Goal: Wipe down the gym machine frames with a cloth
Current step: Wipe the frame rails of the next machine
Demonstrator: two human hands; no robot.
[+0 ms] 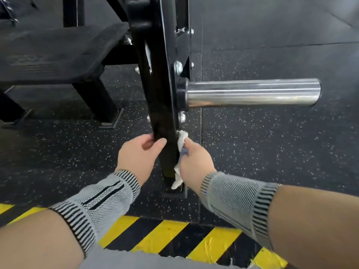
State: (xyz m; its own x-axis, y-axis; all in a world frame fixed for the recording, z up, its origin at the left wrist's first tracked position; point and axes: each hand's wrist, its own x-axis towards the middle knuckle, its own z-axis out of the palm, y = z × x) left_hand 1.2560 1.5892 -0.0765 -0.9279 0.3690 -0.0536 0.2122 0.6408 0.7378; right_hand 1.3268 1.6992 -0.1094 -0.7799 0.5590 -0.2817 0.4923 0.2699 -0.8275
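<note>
Here the left hand (pixel 138 152) is clasping the glossy black steel upright post (pixel 155 84) of the gym machine, thumb across its front face and fingers curled round its far edge. Just across the post from that grip, the right hand (pixel 195 162) is clutching a crumpled white cloth (pixel 181 139) and pressing it against the post's right edge; one loose end is poking out above the grip and another is hanging below it toward the post's base. Above both grips, a polished chrome plate-loading peg (pixel 252 94) is sticking out sideways.
</note>
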